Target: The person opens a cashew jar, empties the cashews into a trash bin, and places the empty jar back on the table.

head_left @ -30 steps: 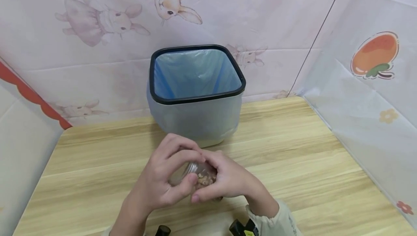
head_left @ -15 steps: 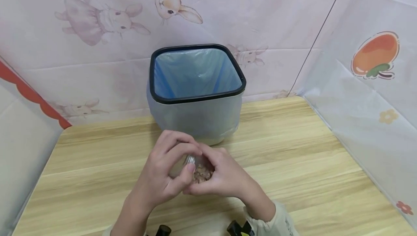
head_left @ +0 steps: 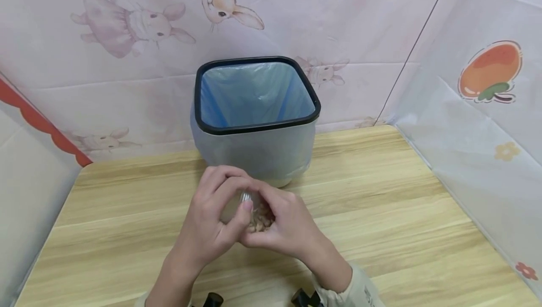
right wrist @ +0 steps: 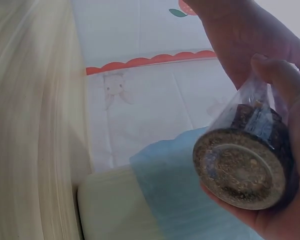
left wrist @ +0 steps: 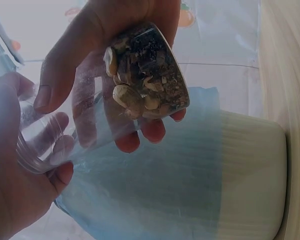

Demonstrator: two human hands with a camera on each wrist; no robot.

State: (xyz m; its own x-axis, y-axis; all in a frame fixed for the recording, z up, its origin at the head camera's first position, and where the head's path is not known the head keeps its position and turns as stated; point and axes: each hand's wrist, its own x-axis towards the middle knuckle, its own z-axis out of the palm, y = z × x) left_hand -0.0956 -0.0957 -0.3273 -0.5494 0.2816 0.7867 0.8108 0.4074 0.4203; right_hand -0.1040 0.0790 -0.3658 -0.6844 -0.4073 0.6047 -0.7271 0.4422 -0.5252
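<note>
Curling left hand [head_left: 216,215] round jar neck [left wrist: 29,154], right hand [head_left: 288,222] round jar body [left wrist: 152,62], gripping with bent fingers, apparently for steadiness; holding near bin [head_left: 254,154], with nuts [left wrist: 129,100] by base.

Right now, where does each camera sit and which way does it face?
Head: worn on the head, facing forward and down at the clear jar and lined bin; left grip, right grip, forearms and sleeves show.
Left wrist: on that wrist, facing the jar's side; both grips show.
Right wrist: on that wrist, facing the jar's base; both grips show.
Shared by both wrist views: the jar, the bin's outside and the table.
</note>
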